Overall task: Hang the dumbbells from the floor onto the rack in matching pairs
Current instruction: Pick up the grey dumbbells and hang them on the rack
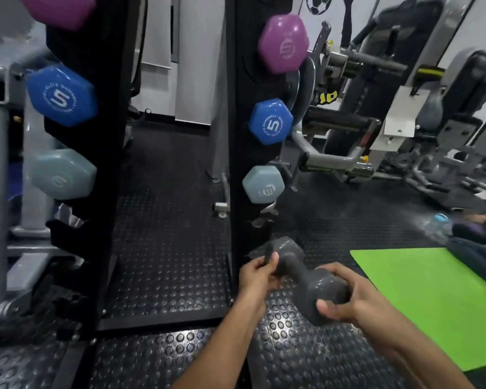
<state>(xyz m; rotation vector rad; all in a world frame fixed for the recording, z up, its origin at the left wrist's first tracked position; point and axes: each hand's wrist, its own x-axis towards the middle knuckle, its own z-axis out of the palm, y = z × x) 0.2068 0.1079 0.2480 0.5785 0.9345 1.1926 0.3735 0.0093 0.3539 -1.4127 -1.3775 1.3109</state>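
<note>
Gripping a dark grey dumbbell (306,279) with both hands, the person holds it low above the studded rubber floor (166,248), just in front of the foot of the black rack (244,136). The right hand (348,301) has its fingers and thumb curled round the near head of the weight; the left hand (260,276) has its fingers wrapped about the far part, near the handle. The dumbbell lies tilted, its far head toward the rack's lower pegs. On the rack's right upright hang a purple dumbbell (284,43), a blue dumbbell (271,122) marked 5 and a pale grey-blue dumbbell (261,184), one below another. Matching colours hang in the same order on the left upright (96,108). A green mat (432,299) lies on the floor to the right.
</note>
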